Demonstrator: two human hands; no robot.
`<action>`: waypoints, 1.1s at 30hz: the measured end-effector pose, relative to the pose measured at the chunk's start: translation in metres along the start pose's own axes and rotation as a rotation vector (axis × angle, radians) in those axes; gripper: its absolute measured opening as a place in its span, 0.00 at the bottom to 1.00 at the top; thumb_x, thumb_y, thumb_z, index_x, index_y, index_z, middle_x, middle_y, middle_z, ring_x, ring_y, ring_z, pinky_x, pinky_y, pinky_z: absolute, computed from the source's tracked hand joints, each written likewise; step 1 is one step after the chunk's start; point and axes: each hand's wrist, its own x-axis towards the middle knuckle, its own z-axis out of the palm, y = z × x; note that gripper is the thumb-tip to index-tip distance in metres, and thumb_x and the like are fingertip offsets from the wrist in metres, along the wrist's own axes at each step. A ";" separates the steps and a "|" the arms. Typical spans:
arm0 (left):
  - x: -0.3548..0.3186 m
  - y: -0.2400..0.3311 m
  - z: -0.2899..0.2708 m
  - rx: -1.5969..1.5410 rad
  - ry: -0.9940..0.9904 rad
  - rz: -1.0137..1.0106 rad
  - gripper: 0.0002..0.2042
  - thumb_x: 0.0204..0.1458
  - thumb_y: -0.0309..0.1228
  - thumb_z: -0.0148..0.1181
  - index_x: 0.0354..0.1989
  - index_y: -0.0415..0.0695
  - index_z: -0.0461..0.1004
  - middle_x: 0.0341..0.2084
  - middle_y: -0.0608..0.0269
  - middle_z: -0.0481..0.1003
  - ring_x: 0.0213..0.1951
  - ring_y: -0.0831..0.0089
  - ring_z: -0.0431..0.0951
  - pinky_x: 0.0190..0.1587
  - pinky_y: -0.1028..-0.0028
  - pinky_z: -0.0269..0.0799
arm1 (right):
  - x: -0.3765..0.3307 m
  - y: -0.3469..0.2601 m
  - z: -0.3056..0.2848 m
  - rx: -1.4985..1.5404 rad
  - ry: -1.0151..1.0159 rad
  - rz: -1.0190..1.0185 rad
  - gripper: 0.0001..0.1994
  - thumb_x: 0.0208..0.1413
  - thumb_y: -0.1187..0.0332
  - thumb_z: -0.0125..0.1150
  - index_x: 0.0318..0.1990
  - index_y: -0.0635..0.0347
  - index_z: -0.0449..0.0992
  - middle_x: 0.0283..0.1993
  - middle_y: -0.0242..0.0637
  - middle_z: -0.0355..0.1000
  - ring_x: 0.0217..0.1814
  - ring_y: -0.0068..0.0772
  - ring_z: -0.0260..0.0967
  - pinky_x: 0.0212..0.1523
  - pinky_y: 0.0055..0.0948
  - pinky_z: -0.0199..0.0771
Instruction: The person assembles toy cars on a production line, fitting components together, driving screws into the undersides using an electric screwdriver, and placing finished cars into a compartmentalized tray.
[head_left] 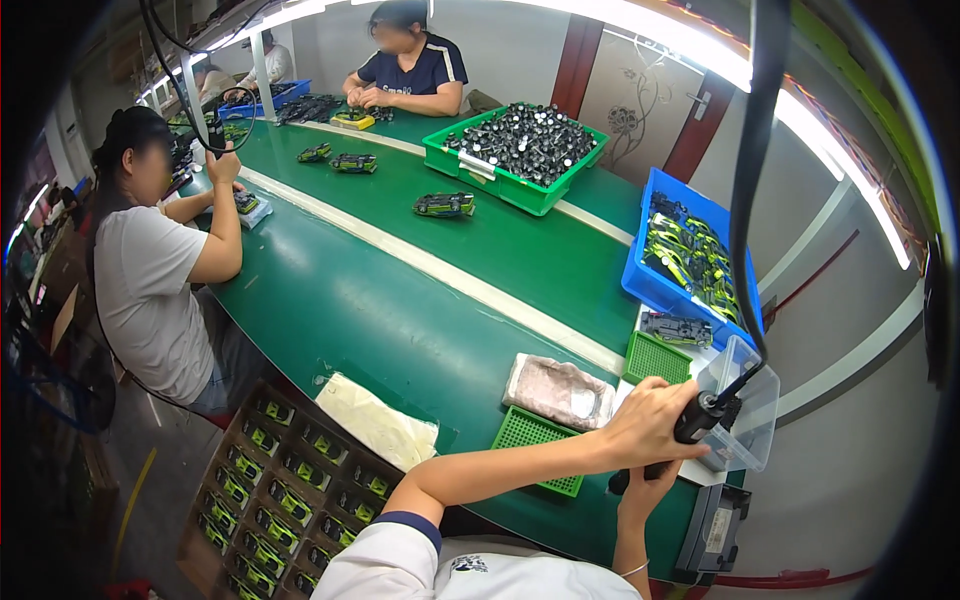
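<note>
My left hand (648, 428) is closed around a black corded electric screwdriver (697, 416), whose cable rises from its upper right end. Just below it, my right hand (648, 492) is closed too, with a dark object (620, 482) showing at its fingers; I cannot tell whether that is part of the screwdriver. Both hands are above the right end of the green table, beside a clear plastic bin (755, 440) with dark small parts. Close by are a green perforated basket (540, 440) and a folded pinkish cloth pad (560, 392).
A blue crate (634, 270) holds green-black car shells, with a dark toy-car chassis (678, 328) before it. A green crate (440, 152) holds wheels. Toy cars (444, 205) lie along the table (330, 290). A compartment box (230, 530) holds more. Co-workers (155, 260) sit left and across.
</note>
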 end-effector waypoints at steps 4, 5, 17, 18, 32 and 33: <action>0.031 0.011 -0.008 0.114 0.091 0.000 0.28 0.34 0.46 0.64 0.35 0.37 0.60 0.23 0.52 0.70 0.27 0.57 0.71 0.37 0.64 0.61 | 0.028 -0.020 0.019 0.052 0.074 -0.071 0.26 0.53 0.63 0.53 0.55 0.67 0.53 0.50 0.39 0.59 0.50 0.28 0.59 0.48 0.25 0.60; 0.041 0.016 -0.015 0.143 0.060 -0.006 0.31 0.36 0.49 0.63 0.40 0.35 0.61 0.25 0.50 0.70 0.29 0.56 0.71 0.39 0.65 0.61 | 0.038 -0.029 0.027 0.149 0.097 -0.085 0.24 0.54 0.61 0.52 0.53 0.66 0.55 0.45 0.39 0.64 0.44 0.27 0.65 0.42 0.24 0.66; 0.014 -0.138 -0.146 0.489 0.279 -0.039 0.21 0.39 0.39 0.62 0.41 0.42 0.67 0.37 0.55 0.69 0.42 0.60 0.69 0.45 0.65 0.64 | 0.125 -0.142 0.036 1.048 0.151 -0.563 0.29 0.52 0.46 0.47 0.52 0.60 0.57 0.28 0.32 0.57 0.22 0.21 0.57 0.24 0.20 0.65; 0.004 -0.165 -0.165 0.590 0.299 -0.120 0.22 0.38 0.38 0.63 0.40 0.42 0.66 0.38 0.55 0.69 0.42 0.59 0.68 0.45 0.65 0.63 | 0.127 -0.143 0.036 1.025 0.210 -0.579 0.28 0.52 0.47 0.48 0.52 0.60 0.57 0.28 0.32 0.57 0.23 0.20 0.57 0.25 0.19 0.65; 0.054 -0.354 -0.310 1.271 -0.143 -0.611 0.24 0.24 0.32 0.71 0.29 0.48 0.62 0.44 0.64 0.66 0.58 0.63 0.55 0.57 0.52 0.50 | 0.162 -0.121 0.023 0.915 0.378 -0.623 0.31 0.50 0.46 0.50 0.50 0.66 0.57 0.32 0.34 0.53 0.25 0.21 0.54 0.28 0.21 0.59; 0.063 -0.354 -0.308 1.246 -0.228 -0.688 0.23 0.24 0.32 0.71 0.28 0.48 0.62 0.42 0.65 0.67 0.56 0.64 0.59 0.57 0.52 0.50 | 0.163 -0.119 0.019 0.937 0.291 -0.637 0.32 0.50 0.46 0.50 0.49 0.69 0.57 0.32 0.35 0.53 0.26 0.21 0.53 0.30 0.20 0.58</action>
